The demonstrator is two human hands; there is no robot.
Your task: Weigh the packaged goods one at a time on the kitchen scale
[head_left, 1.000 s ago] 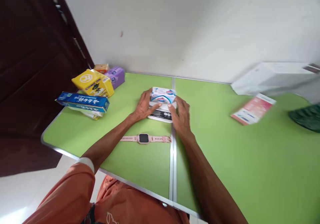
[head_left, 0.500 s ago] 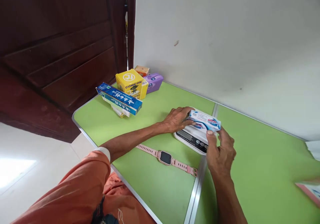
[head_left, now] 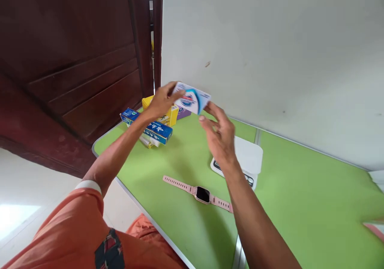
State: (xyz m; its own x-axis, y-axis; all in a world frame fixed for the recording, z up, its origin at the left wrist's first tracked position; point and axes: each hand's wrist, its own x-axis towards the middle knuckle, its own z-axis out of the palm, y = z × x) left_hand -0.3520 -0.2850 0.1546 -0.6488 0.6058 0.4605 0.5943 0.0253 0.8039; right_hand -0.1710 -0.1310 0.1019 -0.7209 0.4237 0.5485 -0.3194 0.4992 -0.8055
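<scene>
A white-and-blue soap box (head_left: 189, 98) is held up in the air above the table's far left part, its logo face toward me. My left hand (head_left: 163, 100) pinches its left end, thumb across the front. At the lower right corner, my right hand (head_left: 220, 131) has its fingertips behind the box and its thumb by the bottom edge. A white kitchen scale (head_left: 249, 157) stands on the table with a bare platform, partly hidden by my right forearm. Nearer to me lies a pink-strapped smartwatch (head_left: 203, 194), stretched out flat.
Behind my left arm are a blue toothpaste box (head_left: 159, 131), a yellow box (head_left: 172, 117) and a purple pack (head_left: 183, 113). The green table (head_left: 300, 197) has a metal seam and meets a white wall (head_left: 270, 53). A dark door (head_left: 75, 41) is at left.
Both hands have lifted the soap box off the scale and carried it left and away from me, turning its logo face forward. The scale's platform is now uncovered.
</scene>
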